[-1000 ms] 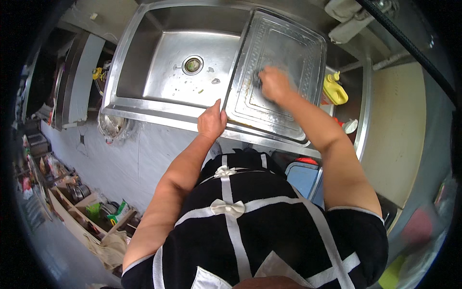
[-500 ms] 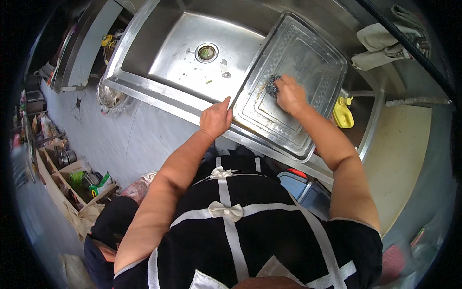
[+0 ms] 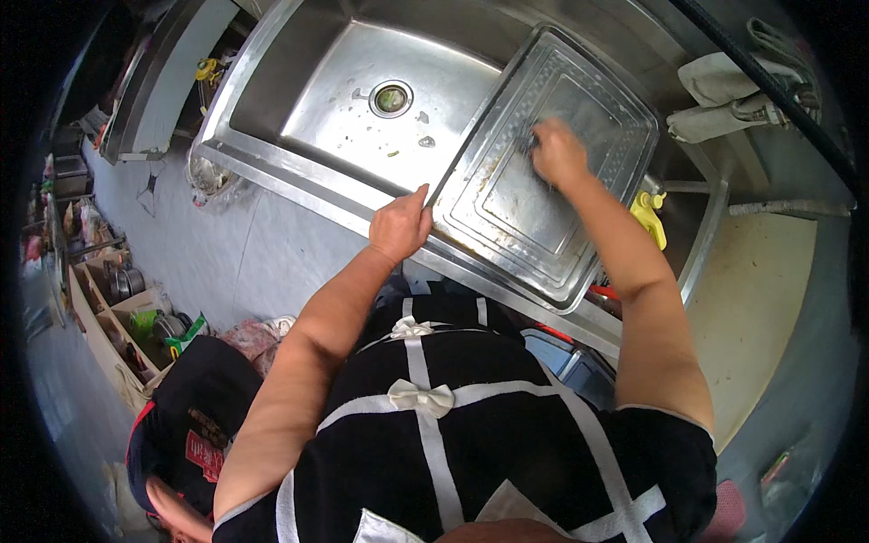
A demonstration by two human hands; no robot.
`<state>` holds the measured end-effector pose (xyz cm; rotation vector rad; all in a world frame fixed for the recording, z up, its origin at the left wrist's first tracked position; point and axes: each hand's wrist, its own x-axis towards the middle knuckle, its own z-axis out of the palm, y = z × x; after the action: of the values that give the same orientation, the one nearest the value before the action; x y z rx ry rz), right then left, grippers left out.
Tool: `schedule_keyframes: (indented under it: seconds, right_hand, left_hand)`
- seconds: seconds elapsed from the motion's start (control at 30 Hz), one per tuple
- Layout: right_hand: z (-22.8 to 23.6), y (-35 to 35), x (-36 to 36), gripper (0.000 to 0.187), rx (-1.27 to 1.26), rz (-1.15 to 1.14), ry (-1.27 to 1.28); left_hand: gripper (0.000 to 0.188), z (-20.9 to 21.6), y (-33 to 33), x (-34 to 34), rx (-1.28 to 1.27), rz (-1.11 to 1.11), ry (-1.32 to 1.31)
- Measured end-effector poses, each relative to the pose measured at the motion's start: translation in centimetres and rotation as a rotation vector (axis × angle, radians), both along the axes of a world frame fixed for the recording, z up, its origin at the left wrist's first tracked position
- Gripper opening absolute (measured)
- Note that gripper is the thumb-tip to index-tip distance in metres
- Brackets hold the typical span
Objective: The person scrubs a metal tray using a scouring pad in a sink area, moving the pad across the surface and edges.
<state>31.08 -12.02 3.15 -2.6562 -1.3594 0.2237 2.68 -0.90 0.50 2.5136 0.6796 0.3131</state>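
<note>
A rectangular metal tray [image 3: 503, 197] with stepped ridges and brownish stains lies tilted over the right part of a stainless steel sink [image 3: 317, 100]. My left hand [image 3: 398, 226] grips the tray's left near edge, its thumb pointing along the rim. Over the tray's upper middle is my right hand [image 3: 561, 154], smeared by motion, its fingers closed round a steel wool scrubber [image 3: 531, 141]. Only a dark sliver of the scrubber shows beside the fingers; the rest is hidden.
Right of the tray stands a yellow bottle [image 3: 648, 217]. Grey cloths [image 3: 724, 95] hang at the upper right, near a black hose [image 3: 769, 86]. The sink drain [image 3: 391, 99] has scraps around it. A person in a dark cap [image 3: 204, 407] is close by my left arm.
My right hand has slid with the scrubber away from me and slightly right across the tray. The left hand keeps its grip. The person's cap has come further into view at lower left.
</note>
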Motion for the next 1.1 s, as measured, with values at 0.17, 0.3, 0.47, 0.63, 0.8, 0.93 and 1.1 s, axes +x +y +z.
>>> schedule_keyframes:
  seconds: [0.17, 0.3, 0.47, 0.63, 0.8, 0.93, 1.1]
  right_hand:
    - [-0.5, 3.0, 4.9, 0.027, 0.06, -0.179, -0.069]
    - [-0.5, 2.0, 2.4, 0.022, 0.026, 0.092, -0.051]
    - [-0.7, 3.9, 9.4, 0.021, 0.082, -0.139, -0.091]
    - [-0.2, 4.1, 9.1, 0.024, -0.021, -0.066, -0.095]
    - [0.0, 1.2, 8.2, 0.029, -0.1, 0.124, 0.002]
    - [0.2, 4.6, 11.3, 0.026, -0.066, -0.099, -0.093]
    - [-0.4, 2.9, 7.6, 0.019, -0.014, -0.009, -0.092]
  left_hand:
    - [0.036, -0.5, 0.0, -0.2, 0.065, 0.0, -0.003]
    - [0.036, -0.1, -0.3, -0.2, 0.008, 0.028, 0.043]
    - [0.037, 0.1, 0.0, 0.0, 0.027, 0.009, 0.026]
    - [0.036, -0.3, -0.1, 0.1, 0.07, 0.01, -0.009]
    - [0.038, -0.5, 0.1, 0.2, 0.06, -0.006, -0.031]
    - [0.04, -0.1, 0.0, 0.1, 0.065, 0.001, 0.002]
    - [0.036, -0.4, -0.1, 0.0, 0.088, 0.0, 0.0]
